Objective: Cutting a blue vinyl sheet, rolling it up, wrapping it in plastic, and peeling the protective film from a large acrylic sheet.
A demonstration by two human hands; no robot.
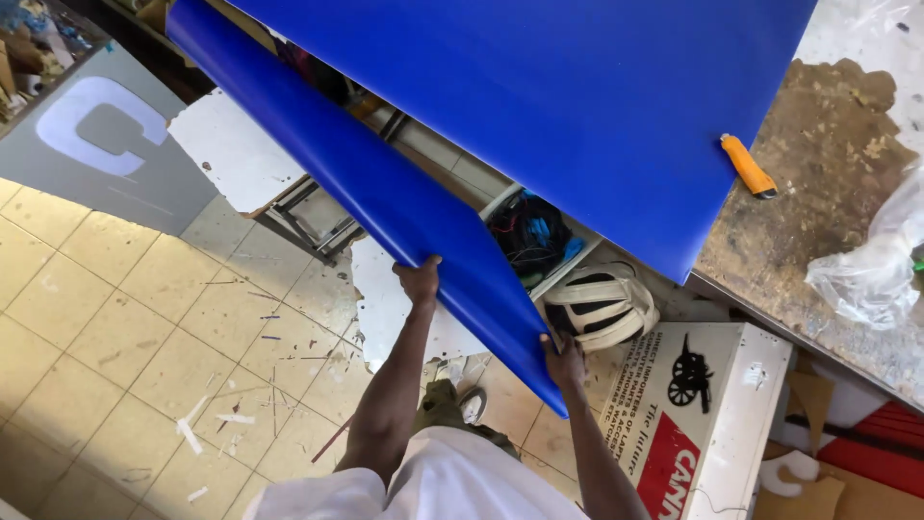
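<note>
1. Far left of the blue sheet (539, 106), a grey sign panel (106, 144) with a pale cut-out letter lies on the tiled floor (115, 337), which is strewn with small white scraps.
2. The sheet itself drapes over the edge of the worn table (818, 183), its hanging part folding down toward the person in a long blue flap.
3. The left hand (419, 281) grips the lower edge of that flap, fingers curled behind it and thumb on the front, pinching the sheet.
4. Just behind the flap, a tangle of black and blue cords (529, 236) sits on a shelf under the table, with a white strapped helmet (602, 306) just below it.
5. The right hand (563, 361) clasps the flap's bottom corner, fingers closed around the sheet's edge.
6. Right of the flap, a white and red carton (693, 414) stands on the floor.
7. On the table, an orange knife (748, 166) lies touching the sheet's right edge.
8. Further right of the sheet, crumpled clear plastic (871, 265) rests on the table.
</note>
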